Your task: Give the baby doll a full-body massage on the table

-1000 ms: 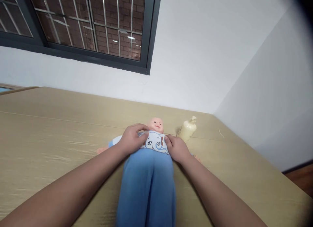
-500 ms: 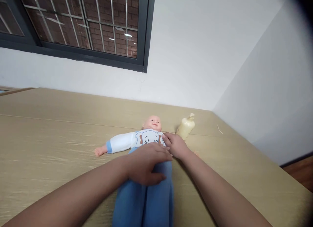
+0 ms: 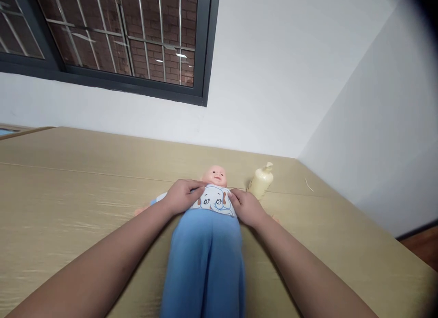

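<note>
A baby doll [image 3: 214,177] lies on its back, head toward the wall. It wears a white shirt [image 3: 212,200] with an elephant face on the chest and long blue trousers [image 3: 205,263]. My left hand [image 3: 183,198] is closed at the shirt's left shoulder, thumb on the cloth and fingers near the doll's neck. On the other side my right hand [image 3: 249,207] grips the shirt near the armpit, thumb on top. My forearms and hands cover most of the doll's arms. Both trouser legs stretch toward me and run out of view at the bottom.
Just beyond my right hand stands a cream pump bottle [image 3: 260,181]. The doll lies on a broad tan surface [image 3: 85,208] that meets a white wall [image 3: 267,71]. A thin pale strand [image 3: 309,185] lies at the right. A dark-framed barred window [image 3: 137,39] is above.
My left hand has moved up from over the doll's waist to the shirt's left shoulder, uncovering the trouser top. My right hand stays at the shirt's right side. The view has shifted slightly.
</note>
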The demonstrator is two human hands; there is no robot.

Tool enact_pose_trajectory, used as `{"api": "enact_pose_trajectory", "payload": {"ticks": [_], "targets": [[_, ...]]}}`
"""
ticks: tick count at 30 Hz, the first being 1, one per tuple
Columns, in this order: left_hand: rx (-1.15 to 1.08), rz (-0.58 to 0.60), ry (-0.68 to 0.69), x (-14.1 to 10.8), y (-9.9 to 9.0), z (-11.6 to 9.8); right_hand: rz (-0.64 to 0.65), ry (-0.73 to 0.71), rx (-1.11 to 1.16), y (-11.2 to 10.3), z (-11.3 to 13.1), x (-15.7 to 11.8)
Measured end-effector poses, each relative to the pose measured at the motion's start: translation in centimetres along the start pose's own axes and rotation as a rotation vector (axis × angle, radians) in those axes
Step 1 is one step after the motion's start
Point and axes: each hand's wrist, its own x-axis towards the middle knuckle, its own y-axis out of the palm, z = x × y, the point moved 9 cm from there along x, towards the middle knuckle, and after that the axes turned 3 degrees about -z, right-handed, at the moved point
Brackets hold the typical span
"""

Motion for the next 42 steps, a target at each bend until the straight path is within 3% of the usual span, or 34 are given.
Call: {"api": "enact_pose_trajectory", "payload": {"ticks": [3,5,8,11,14,18,23,28,35,42], "targets": [[0.074,-0.002,-0.04,0.2,-0.2,0.9,-0.067,-0.007,0.011,-0.5,0.1,-0.1],[0.104,-0.021,-0.012,0.3,-0.4,0.7,-0.197,-0.062,0.029,-1.8,1.3,-0.6],[0.1,-0.015,0.005,0.4,-0.4,0.3,-0.338,-0.32,0.091,-3.4,5.9,-2.8],[0.1,-0.006,-0.015,0.3,-0.4,0.3,-0.104,-0.694,0.169,-1.8,12.5,-6.0],[0.128,-0.005,-0.03,0.3,-0.3,0.5,0.103,-0.776,0.05,0.7,15.4,-7.6],[0.167,-0.024,-0.038,0.5,-0.1,1.2,0.186,-0.579,-0.095,2.4,12.9,-5.6],[0.181,-0.041,-0.042,0.5,0.0,1.6,0.05,-0.364,-0.062,1.2,7.4,-2.1],[0.221,-0.068,-0.038,0.1,0.2,1.7,-0.048,-0.17,-0.003,-0.1,3.0,-0.6],[0.323,-0.078,-0.005,-0.9,0.7,1.8,-0.039,-0.046,-0.128,-0.5,1.2,-0.9],[0.505,0.004,0.043,-6.0,-1.3,3.6,-0.04,0.03,-0.286,-0.4,-1.6,-4.2]]}}
